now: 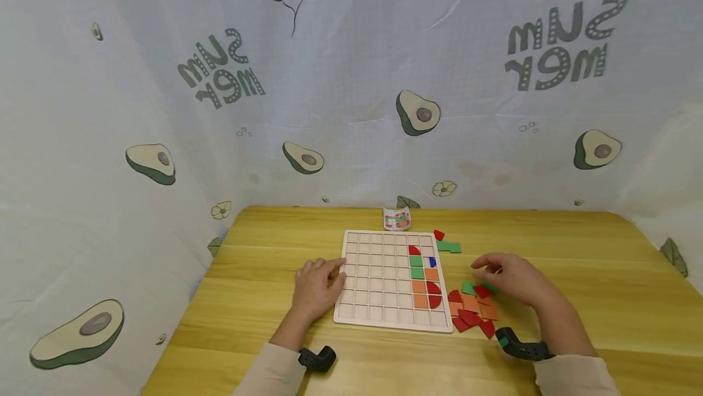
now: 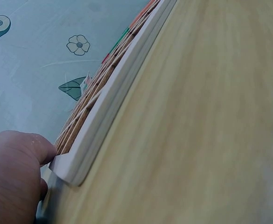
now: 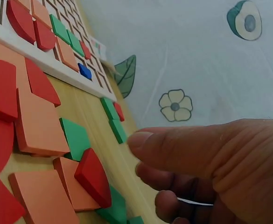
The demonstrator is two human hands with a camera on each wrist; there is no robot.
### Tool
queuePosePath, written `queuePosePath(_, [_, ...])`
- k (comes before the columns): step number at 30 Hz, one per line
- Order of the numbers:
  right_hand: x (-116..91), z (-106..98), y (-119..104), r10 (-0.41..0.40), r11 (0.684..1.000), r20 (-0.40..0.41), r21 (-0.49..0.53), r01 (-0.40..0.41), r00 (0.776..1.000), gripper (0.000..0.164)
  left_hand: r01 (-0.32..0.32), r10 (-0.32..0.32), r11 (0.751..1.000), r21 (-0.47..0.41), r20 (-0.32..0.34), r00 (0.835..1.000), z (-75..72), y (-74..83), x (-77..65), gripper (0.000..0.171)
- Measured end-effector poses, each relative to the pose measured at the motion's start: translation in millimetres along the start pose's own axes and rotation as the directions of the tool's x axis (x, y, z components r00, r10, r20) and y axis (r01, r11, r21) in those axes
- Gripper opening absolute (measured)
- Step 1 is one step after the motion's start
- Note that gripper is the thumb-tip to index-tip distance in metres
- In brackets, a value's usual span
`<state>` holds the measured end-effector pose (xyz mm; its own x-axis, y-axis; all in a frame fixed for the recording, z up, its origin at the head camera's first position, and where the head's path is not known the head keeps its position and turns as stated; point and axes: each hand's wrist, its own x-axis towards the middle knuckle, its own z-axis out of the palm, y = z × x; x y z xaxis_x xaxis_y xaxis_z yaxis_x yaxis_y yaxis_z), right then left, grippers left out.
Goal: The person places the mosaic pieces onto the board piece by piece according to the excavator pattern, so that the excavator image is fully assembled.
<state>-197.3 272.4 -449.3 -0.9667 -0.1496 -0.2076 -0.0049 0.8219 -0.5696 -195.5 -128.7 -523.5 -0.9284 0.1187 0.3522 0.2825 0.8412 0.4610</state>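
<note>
A pale wooden grid board (image 1: 379,323) lies on the table, with red, green, orange and blue tiles in cells toward its right side. My left hand (image 1: 317,289) rests against the board's left edge; thumb and index finger touch the rim, also seen in the left wrist view. My right hand (image 1: 511,275) is held over the table to the right, just behind a loose pile of tiles. Its fingers bend loosely, and in the right wrist view nothing shows between thumb and fingers. Below it lie orange tiles (image 3: 40,123), a red tile (image 3: 93,177) and a green tile (image 3: 74,137).
Behind the board stands a small pattern card (image 1: 396,219) with coloured shapes. Green tiles (image 1: 450,246) and a small red tile (image 1: 439,235) lie beside the board's far right corner. A printed curtain (image 1: 351,79) hangs behind the wood-grain table (image 1: 263,243).
</note>
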Motion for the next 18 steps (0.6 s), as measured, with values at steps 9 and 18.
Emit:
queuePosePath(9, [-5.7, 0.6, 10.4, 0.008, 0.998, 0.114, 0.055, -0.014, 0.993, 0.024, -0.009, 0.009, 1.000, 0.000, 0.000, 1.000, 3.0, -2.1, -1.5, 0.032])
queuePosePath(18, [-12.6, -1.7, 9.0, 0.040, 0.999, 0.107, 0.026, -0.043, 0.993, 0.023, 0.019, -0.019, 1.000, -0.010, 0.039, 0.999, 2.0, -3.1, 0.7, 0.034])
